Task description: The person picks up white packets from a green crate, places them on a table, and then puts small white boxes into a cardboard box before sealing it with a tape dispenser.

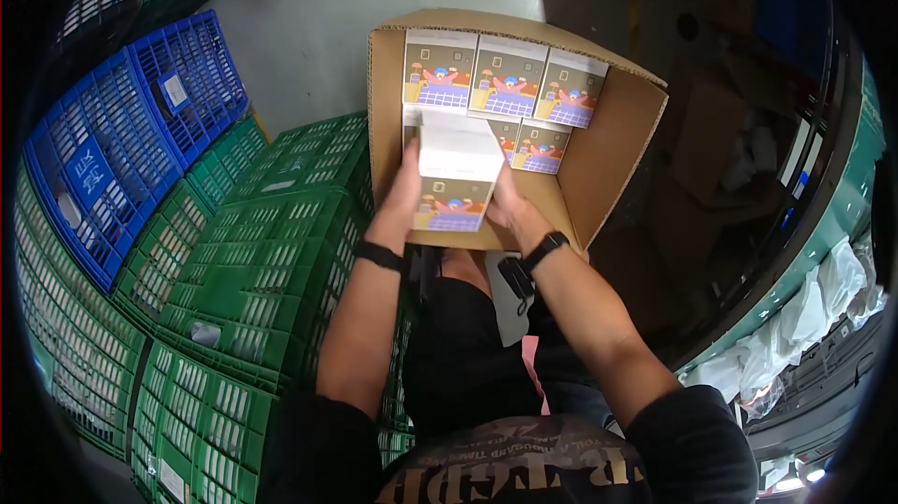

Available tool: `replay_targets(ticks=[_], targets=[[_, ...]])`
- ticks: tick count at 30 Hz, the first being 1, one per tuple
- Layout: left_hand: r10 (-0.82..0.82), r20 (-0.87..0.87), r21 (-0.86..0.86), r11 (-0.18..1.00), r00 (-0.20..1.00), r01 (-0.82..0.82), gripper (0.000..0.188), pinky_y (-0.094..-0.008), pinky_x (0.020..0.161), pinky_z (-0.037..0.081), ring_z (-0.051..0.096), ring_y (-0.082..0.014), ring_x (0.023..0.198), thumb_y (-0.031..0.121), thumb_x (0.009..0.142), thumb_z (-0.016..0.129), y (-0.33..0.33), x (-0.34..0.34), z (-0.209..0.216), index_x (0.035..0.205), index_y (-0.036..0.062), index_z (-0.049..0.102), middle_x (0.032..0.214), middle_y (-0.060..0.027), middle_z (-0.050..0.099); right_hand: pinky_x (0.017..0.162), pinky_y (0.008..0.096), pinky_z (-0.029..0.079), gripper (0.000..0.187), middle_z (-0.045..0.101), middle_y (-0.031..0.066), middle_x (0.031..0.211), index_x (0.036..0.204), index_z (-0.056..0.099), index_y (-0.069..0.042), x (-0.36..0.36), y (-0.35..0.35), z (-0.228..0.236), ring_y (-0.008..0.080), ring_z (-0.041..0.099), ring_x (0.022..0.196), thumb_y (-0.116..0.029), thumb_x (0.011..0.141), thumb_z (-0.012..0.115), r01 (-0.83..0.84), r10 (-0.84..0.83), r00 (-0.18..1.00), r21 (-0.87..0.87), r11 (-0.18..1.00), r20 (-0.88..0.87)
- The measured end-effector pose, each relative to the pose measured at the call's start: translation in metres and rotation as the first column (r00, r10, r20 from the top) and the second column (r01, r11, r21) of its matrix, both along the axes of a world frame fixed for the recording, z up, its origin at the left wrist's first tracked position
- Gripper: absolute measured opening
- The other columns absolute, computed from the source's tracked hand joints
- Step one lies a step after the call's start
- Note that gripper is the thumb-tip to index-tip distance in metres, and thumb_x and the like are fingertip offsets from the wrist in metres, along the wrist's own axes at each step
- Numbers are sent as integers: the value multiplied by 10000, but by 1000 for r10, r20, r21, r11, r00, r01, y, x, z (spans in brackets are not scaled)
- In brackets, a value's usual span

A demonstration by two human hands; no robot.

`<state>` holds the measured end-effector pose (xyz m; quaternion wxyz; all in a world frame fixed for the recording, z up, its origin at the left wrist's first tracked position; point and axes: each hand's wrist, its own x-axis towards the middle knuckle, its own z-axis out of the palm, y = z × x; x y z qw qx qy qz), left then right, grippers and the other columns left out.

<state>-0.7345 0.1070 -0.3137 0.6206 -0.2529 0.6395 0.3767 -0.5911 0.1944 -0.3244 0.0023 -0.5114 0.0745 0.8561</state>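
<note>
A small printed box (456,150), white on top with a colourful cartoon picture on its near side, is between my two hands over an open cardboard carton (599,153). My left hand (406,188) presses on its left side and my right hand (506,197) on its right side. Whether it is a single box or more than one held together, I cannot tell. Inside the carton, three matching boxes (508,78) form a row along the far wall. Below that row, another matching box (540,146) shows, with a neighbour partly hidden behind the held box.
Stacked green plastic crates (253,261) and blue crates (140,120) stand close on my left. On the right runs a green-edged bench or rack (823,233) with white plastic bags (804,317) along it. Grey floor (318,27) shows beyond the carton.
</note>
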Motion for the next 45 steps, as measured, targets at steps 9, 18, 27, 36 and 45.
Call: replay_targets(ticks=[9,18,27,36,45], targets=[[-125,125,80,990,984,116,746,-326,1090,277,363,-248,1323,567,980,329,53,75,-20,1445,-15,320,1456,-151,382,1029,419,420,717,505,152,1347,1382,425,-53,83,55,-11,298,506,1213,-621,950,350,-110,104,990,63,992,92],[-88,-144,79,992,986,100,662,-361,1085,285,392,-304,1327,473,981,358,31,71,-28,1395,-43,388,1406,-242,433,1035,411,408,673,550,141,1305,1340,479,-40,57,26,-45,277,525,1194,-585,964,360,-65,42,984,127,990,175],[-415,-248,190,865,875,464,688,-408,1065,339,422,-388,1280,343,893,561,54,146,-8,1421,-23,316,1358,-283,440,1016,350,381,679,549,86,1304,1373,452,-43,129,21,7,223,527,1151,-578,989,289,-359,91,739,276,892,668],[-616,-544,-52,702,569,710,653,-476,1040,362,411,-440,1251,84,818,598,29,177,-40,1403,-12,325,1357,-300,401,1021,351,386,497,547,165,1307,1409,397,-34,126,7,8,271,520,1190,-272,976,454,-854,230,398,266,448,888],[-758,-434,-76,569,487,819,439,-468,969,429,530,-412,1123,136,823,595,18,134,-5,1242,16,547,1214,-262,549,1047,344,366,557,462,263,1373,1370,407,18,98,-5,-5,335,455,1282,-221,893,566,-845,481,523,356,398,703]])
